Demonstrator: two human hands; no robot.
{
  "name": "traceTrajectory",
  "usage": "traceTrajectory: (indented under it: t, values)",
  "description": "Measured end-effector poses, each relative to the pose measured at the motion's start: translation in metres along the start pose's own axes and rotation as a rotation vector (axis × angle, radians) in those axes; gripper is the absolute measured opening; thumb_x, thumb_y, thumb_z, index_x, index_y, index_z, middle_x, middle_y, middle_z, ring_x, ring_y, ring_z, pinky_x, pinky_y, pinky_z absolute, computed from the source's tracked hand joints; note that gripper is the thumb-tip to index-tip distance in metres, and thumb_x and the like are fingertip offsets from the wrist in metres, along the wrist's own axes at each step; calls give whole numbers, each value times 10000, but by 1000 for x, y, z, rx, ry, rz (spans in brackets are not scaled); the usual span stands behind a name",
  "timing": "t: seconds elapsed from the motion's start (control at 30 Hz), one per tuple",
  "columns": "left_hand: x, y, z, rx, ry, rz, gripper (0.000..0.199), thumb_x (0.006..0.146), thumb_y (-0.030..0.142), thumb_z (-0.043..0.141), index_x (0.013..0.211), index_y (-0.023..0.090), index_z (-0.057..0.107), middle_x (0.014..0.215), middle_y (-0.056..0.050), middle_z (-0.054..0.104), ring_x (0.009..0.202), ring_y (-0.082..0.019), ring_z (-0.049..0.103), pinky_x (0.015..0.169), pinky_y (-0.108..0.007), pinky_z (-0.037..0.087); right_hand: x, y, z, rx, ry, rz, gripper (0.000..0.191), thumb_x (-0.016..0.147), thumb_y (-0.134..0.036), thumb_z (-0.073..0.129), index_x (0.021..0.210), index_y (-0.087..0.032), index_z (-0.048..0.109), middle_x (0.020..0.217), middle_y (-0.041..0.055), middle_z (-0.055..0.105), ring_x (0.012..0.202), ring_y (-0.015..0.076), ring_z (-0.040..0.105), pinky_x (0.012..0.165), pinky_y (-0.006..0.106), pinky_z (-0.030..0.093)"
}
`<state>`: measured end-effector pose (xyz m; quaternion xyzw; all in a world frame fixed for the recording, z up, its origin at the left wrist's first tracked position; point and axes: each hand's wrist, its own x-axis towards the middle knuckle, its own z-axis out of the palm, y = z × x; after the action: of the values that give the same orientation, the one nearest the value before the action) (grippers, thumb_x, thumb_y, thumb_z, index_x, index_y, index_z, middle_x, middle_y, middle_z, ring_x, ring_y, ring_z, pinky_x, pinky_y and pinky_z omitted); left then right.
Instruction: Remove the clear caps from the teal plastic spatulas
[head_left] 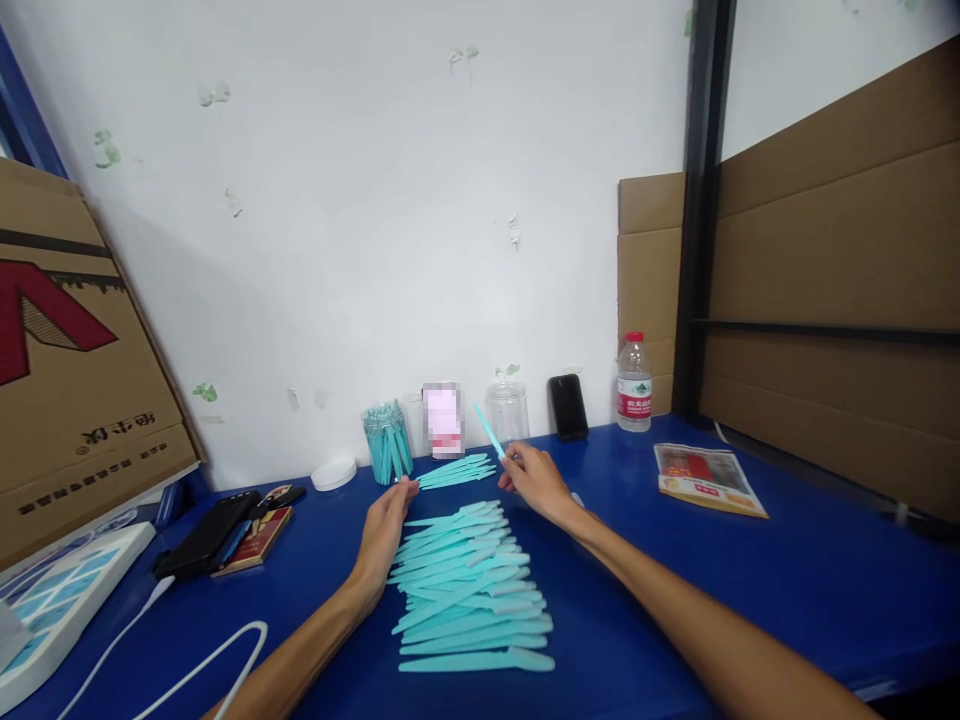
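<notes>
My right hand (534, 480) pinches one turquoise eyebrow razor (489, 430), its slim end tilted up and to the left in front of a clear empty jar (508, 412). My left hand (386, 525) rests with fingers extended by the left ends of a small fan of razors (457, 470); whether it touches them is hard to see. Between my forearms lies a larger pile of the same razors (472, 585), mostly side by side with their wider ends to the right. Behind my left hand, another clear jar (387, 440) stands packed with upright razors.
A white lid (334, 474) lies left of the full jar. Along the wall stand a phone with a blurred screen (443, 418), a black device (568, 406) and a water bottle (634, 385). A snack packet (709, 480) lies right; a black case (210, 535) and white cable (251, 640) lie left.
</notes>
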<state>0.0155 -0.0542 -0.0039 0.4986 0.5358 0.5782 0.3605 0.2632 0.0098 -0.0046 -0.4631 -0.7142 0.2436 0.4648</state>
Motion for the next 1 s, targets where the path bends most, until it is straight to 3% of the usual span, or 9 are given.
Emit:
traceTrajectory:
  t: [0.27, 0.53, 1.0]
  values:
    - [-2, 3, 9, 13, -10, 20, 535, 805, 617, 583, 1037, 150, 705, 1186, -119, 686, 1215, -274, 556, 1107, -415, 340, -1, 0, -3, -21, -4, -2, 129, 891, -270, 462, 777, -223, 503, 644, 14, 706, 593, 167, 667, 556, 241, 463]
    - [0, -1, 15, -98, 44, -26, 553, 815, 629, 561, 1033, 141, 703, 1178, -142, 685, 1192, -270, 573, 1099, -413, 341, -1, 3, -4, -31, -26, 8, 162, 889, -306, 453, 761, -224, 510, 657, 12, 711, 594, 174, 675, 535, 245, 467]
    - [-9, 6, 22, -213, -6, -54, 487, 885, 558, 511, 1083, 139, 661, 1250, -154, 646, 1196, -238, 578, 1080, -384, 383, 2, 2, -7, 32, -22, 85, 125, 864, -314, 502, 780, -225, 529, 666, 26, 710, 594, 181, 672, 552, 262, 481]
